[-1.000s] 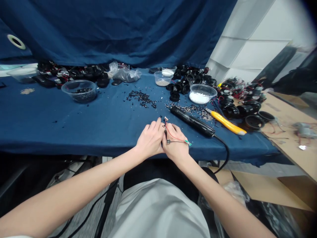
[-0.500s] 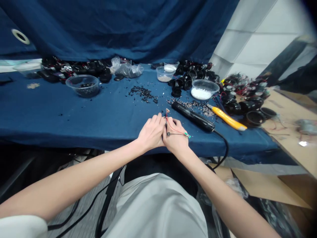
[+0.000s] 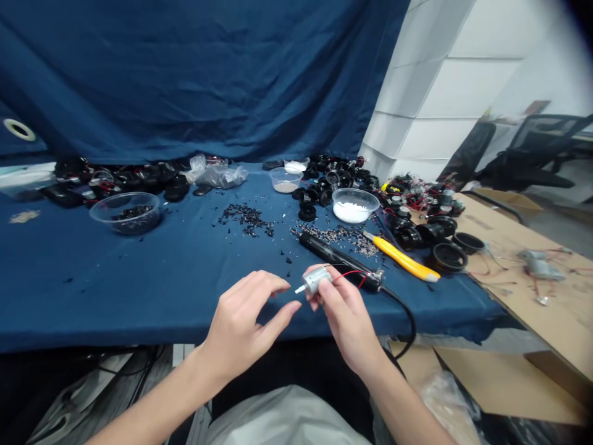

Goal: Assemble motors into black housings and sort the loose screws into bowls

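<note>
Between the thumb and fingers of my right hand [image 3: 347, 312] is a small silver electric motor [image 3: 315, 280]. Its white shaft tip points left, and red wires trail from its back end to the right. My left hand [image 3: 250, 315] is just left of the shaft, thumb and fingers apart, holding nothing. Both hands are over the front part of the blue-covered table [image 3: 139, 278]. Behind my right hand lies a black corded electric screwdriver [image 3: 340, 259], and a yellow-handled tool [image 3: 405, 258] rests to its right.
Clear bowls hold black pieces [image 3: 132, 213], white pieces [image 3: 356, 207] and small screws [image 3: 286, 180]. Loose black bits [image 3: 248, 219] and screws lie scattered midway. Black housings [image 3: 445, 256] and wired parts crowd the right edge. More motors [image 3: 542, 266] lie on cardboard at the right.
My hands have come apart from being closed together. The motor now shows in my right hand, while my left has opened and moved left. The camera view has tilted up and turned right.
</note>
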A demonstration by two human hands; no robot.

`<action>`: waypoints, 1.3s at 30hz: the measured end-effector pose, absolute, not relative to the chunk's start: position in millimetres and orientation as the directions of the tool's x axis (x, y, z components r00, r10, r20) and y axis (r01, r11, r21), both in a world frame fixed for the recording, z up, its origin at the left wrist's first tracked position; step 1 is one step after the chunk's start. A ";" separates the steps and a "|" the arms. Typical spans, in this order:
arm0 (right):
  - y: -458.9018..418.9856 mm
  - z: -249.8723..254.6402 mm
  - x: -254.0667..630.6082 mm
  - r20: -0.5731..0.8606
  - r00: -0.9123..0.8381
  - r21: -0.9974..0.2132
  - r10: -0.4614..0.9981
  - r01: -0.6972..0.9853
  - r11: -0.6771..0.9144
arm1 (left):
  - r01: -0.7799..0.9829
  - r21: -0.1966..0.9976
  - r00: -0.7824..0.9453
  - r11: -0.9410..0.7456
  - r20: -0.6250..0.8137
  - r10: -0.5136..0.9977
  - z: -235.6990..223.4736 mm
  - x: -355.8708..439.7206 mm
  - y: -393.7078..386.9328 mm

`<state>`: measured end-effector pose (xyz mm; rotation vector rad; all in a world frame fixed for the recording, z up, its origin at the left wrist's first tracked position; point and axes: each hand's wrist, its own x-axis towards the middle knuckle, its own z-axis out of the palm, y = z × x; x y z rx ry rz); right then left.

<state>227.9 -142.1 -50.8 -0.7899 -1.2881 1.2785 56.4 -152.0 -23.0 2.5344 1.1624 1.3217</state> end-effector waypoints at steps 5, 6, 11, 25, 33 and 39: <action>-177.5 -34.2 225.6 0.262 -0.230 -0.879 0.937 -0.459 0.133 | 0.553 0.232 0.385 -0.800 0.781 0.492 -4.9 65.6 -184.6; -182.1 -32.7 224.8 0.264 -0.230 -0.870 0.937 -0.475 0.129 | 0.560 0.213 0.391 -0.800 0.784 0.482 -3.3 66.6 -188.6; -189.2 -31.3 221.1 0.291 -0.120 -0.847 0.949 -0.492 0.198 | 0.551 0.203 0.400 -0.809 0.787 0.470 0.3 72.3 -190.7; -201.9 -21.4 215.8 0.049 -0.212 -0.709 0.976 -0.695 -0.116 | 0.223 0.583 0.242 -0.781 0.744 0.624 3.7 85.2 -195.7; -203.3 -22.3 219.2 0.060 -0.108 -0.731 0.992 -0.682 -0.030 | 0.217 0.588 0.282 -0.779 0.726 0.627 7.6 83.7 -198.0; -204.0 -22.6 219.7 0.170 -0.042 -0.782 0.984 -0.614 0.109 | 0.221 0.569 0.271 -0.792 0.745 0.610 7.9 83.2 -198.3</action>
